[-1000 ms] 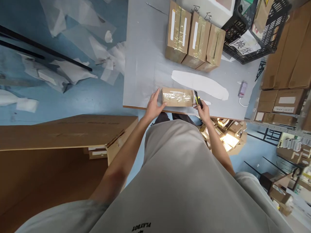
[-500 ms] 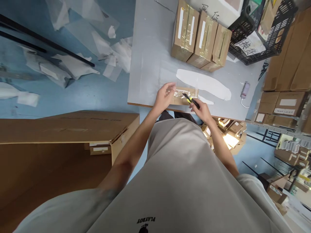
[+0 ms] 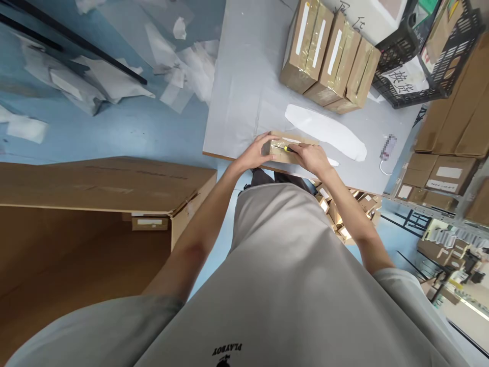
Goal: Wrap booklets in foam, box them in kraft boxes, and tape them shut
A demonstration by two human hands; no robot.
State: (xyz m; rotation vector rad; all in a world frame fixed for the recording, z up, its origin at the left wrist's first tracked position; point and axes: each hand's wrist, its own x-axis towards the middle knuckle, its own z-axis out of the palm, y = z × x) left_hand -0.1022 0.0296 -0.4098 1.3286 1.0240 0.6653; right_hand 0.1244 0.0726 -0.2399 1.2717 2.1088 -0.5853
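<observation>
Head view: small cardboard box (image 3: 283,156) lies on the counter (image 3: 244,97) close to the near edge, left of that edge's middle, long side roughly along it. Clear tape shows on top. Left hand (image 3: 254,153) has the box's left end between thumb and fingers, fingers on the far side, thumb on the near. Right hand (image 3: 312,157) is closed around a cutter (image 3: 287,149), yellow and black, front end pointing left over the taped top; cannot tell if the blade is in the tape.

White sheet (image 3: 324,131) flat just beyond the box. Three taped cartons (image 3: 333,58) side by side toward the far edge. Black crate (image 3: 416,84) at the far right corner, white container (image 3: 376,20) beside it. Blurred purple item (image 3: 388,147) with white cord near the right edge. Big open carton (image 3: 114,186) off the near left corner.
</observation>
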